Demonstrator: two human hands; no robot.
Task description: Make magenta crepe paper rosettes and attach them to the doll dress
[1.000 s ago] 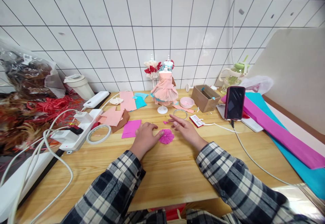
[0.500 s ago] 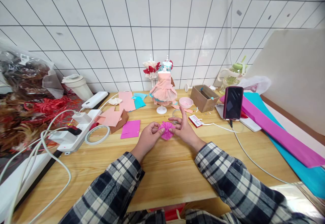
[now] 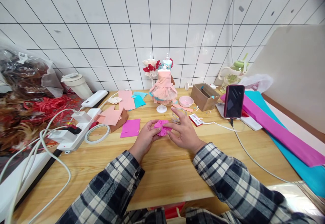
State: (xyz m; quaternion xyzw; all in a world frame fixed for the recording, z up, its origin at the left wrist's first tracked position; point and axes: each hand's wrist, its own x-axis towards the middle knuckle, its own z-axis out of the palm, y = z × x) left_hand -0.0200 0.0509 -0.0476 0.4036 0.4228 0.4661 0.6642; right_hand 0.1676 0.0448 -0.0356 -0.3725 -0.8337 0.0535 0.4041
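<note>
A pleated magenta rosette (image 3: 160, 124) sits straight in front of the peach-dressed mannequin (image 3: 164, 87), on the side nearer the person, above or on the wooden tabletop (image 3: 165, 176); whether it touches the wood I cannot tell. The left hand (image 3: 144, 137) grasps the rosette's left edge between thumb and fingers. The right hand (image 3: 186, 134) is spread at the opposite edge, one finger laid over the pleats and the forefinger raised toward the mannequin; whether these fingers also pinch the paper I cannot tell. To the front left of the mannequin lies a flat magenta sheet (image 3: 130, 128), and farther out that way come brown paper (image 3: 122, 120), a pale ring (image 3: 98, 142) and a white power strip (image 3: 85, 127). Directly left of the mannequin are turquoise scraps (image 3: 139, 102) and an upper peach sheet (image 3: 125, 98). Just right of it stand a pink bowl (image 3: 186, 105) and a cardboard box (image 3: 199, 100), with a red-and-white packet (image 3: 196, 119) to its front right. Well to the right of the mannequin, a phone (image 3: 234, 101) stands upright, and beyond it stretches a long magenta strip (image 3: 281, 132). Two other dressed mannequins (image 3: 150, 68) stand close behind it, before the tiled wall (image 3: 101, 34).
</note>
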